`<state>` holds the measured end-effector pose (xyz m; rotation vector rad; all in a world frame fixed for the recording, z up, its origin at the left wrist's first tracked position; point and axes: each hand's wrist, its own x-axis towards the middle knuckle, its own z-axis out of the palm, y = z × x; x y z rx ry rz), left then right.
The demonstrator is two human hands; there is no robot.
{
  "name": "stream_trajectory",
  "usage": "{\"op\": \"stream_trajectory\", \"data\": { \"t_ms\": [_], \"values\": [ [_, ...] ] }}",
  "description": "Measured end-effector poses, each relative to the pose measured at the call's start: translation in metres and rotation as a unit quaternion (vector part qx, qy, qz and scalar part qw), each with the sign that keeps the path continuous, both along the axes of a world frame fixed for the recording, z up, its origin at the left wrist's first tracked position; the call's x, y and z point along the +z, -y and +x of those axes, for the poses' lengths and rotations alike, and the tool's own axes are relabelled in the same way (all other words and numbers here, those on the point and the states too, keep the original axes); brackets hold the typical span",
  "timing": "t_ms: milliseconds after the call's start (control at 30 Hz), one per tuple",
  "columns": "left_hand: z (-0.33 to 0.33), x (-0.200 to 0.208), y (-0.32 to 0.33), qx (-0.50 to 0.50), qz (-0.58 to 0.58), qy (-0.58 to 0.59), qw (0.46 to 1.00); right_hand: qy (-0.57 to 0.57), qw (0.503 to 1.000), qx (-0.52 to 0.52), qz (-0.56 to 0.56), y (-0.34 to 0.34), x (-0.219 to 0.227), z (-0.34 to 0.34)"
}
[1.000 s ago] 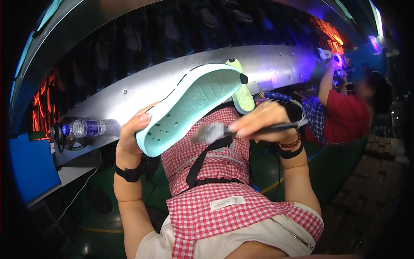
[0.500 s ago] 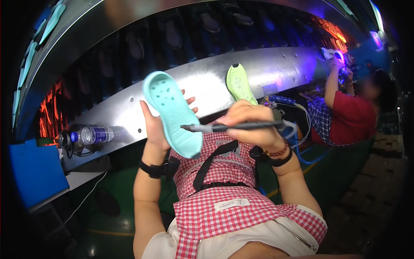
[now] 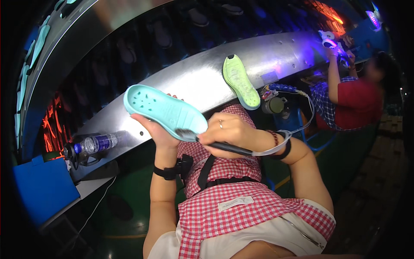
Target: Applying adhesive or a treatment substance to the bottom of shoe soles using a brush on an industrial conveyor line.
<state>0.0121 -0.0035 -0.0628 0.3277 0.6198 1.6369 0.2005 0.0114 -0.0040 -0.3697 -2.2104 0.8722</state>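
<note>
My left hand [image 3: 158, 133] is closed round the underside of a turquoise shoe sole [image 3: 168, 111], its hollow inner face up. The sole lies slantwise above the bench's near edge, its holed end to the far left. In my right hand [image 3: 233, 129] is a black-handled brush [image 3: 235, 149], with a clear tube running from its rear end past the wrist. Its dark bristles touch the inside of the sole near the right end. A lime-green sole [image 3: 240, 82] lies beyond my right hand on the metal bench [image 3: 194, 71].
Left on the bench are a plastic bottle [image 3: 98, 143] and a dark mug-like container beside a blue box [image 3: 47, 185]. A grey-green pot [image 3: 274, 105] stands at the right. Soles line the dark rack behind. A co-worker in red [image 3: 358, 101] handles a shoe part at far right.
My left hand has turned the turquoise sole, swinging its holed end leftward. My right hand has come lower, and the brush tip now reaches the sole's right end. The view has shifted slightly.
</note>
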Motion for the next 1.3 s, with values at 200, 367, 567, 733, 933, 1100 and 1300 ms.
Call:
{"op": "stream_trajectory", "data": {
  "t_ms": [200,367,567,733,933,1100,1300],
  "values": [
    [0.012,0.032,0.000,-0.021,0.060,0.047,0.997,-0.042,0.975,-0.007,-0.219,-0.021,0.039,0.013],
    [0.021,0.032,-0.002,-0.030,0.128,0.111,0.985,-0.042,0.990,0.062,-0.120,-0.014,0.038,-0.002],
    [0.014,0.048,0.000,0.027,0.131,0.070,0.989,-0.032,0.987,-0.042,-0.152,-0.024,0.040,0.017],
    [-0.001,0.051,-0.001,0.010,0.209,0.073,0.975,-0.045,0.985,0.111,-0.125,-0.012,0.044,0.020],
    [-0.001,0.055,-0.003,0.055,0.155,0.001,0.986,-0.049,0.971,0.018,-0.234,-0.022,0.021,0.024],
    [-0.008,0.067,-0.004,-0.008,0.212,0.011,0.977,-0.184,0.897,0.131,-0.380,-0.021,0.016,0.024],
    [0.030,0.087,0.008,0.039,0.105,0.073,0.991,-0.335,0.716,0.075,-0.608,-0.006,0.007,0.003]
  ]
}}
